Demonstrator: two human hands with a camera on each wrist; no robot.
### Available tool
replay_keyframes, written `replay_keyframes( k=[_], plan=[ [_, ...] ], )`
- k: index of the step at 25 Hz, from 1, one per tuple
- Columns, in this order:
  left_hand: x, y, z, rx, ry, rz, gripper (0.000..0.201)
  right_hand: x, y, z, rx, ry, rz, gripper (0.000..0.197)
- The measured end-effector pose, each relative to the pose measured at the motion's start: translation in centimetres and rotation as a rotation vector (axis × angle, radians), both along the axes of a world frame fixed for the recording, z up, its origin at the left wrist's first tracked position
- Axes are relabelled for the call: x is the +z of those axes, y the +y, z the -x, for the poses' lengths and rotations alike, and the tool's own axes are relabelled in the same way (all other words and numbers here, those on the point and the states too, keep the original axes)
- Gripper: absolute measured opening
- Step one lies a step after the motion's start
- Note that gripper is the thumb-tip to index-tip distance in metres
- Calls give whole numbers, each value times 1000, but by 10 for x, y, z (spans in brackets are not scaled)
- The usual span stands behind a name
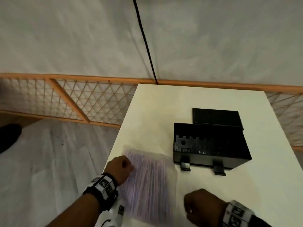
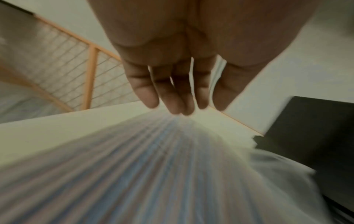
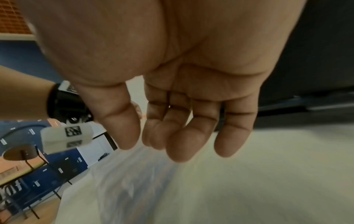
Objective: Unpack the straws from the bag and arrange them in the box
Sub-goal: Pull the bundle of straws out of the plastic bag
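Note:
A clear plastic bag of straws [image 1: 147,181] lies flat on the white table [image 1: 164,112], near its front left edge, and looks blurred. My left hand [image 1: 122,167] is at the bag's far left corner. In the left wrist view that hand [image 2: 200,108] points fairly straight fingers down onto the bag [image 2: 153,166]. My right hand [image 1: 200,205] hovers beside the bag's near right edge. Its fingers [image 3: 155,145] hang loosely curled and hold nothing above the bag [image 3: 134,181]. The black box [image 1: 211,145] stands open to the right, and the inside looks dark.
The box's lid [image 1: 216,116] lies flat just behind it. The table's left edge runs close to my left wrist, with grey floor below. An orange wooden lattice rail [image 1: 73,99] and a black cable [image 1: 144,40] stand beyond the table.

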State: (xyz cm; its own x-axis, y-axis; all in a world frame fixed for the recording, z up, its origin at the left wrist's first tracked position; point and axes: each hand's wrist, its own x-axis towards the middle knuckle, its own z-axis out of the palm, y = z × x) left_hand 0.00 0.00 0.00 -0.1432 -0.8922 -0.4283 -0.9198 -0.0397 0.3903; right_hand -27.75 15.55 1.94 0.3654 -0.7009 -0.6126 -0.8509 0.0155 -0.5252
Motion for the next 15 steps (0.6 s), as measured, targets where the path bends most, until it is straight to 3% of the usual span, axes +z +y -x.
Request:
replay_keyframes(
  k=[2,6,8,12,13,15],
  plan=[
    [-10,-36,-4,187,27,26,23,1,-41,-28,-24,11,81,19],
    [-48,-97,-10,355,179,-130,58,-2,-104,-81,-92,-31,195,15],
    [-59,-110,-11,344,208,-170,57,-14,-135,-101,-192,-25,262,20],
    [-62,-110,-9,270,235,-237,48,-38,-187,-131,-383,13,258,58],
    [-59,-105,-6,262,289,-213,42,-44,-198,-137,-372,59,212,60],
    [-51,-99,-8,284,432,-167,37,-50,-220,-153,-288,73,143,42]
  ],
)
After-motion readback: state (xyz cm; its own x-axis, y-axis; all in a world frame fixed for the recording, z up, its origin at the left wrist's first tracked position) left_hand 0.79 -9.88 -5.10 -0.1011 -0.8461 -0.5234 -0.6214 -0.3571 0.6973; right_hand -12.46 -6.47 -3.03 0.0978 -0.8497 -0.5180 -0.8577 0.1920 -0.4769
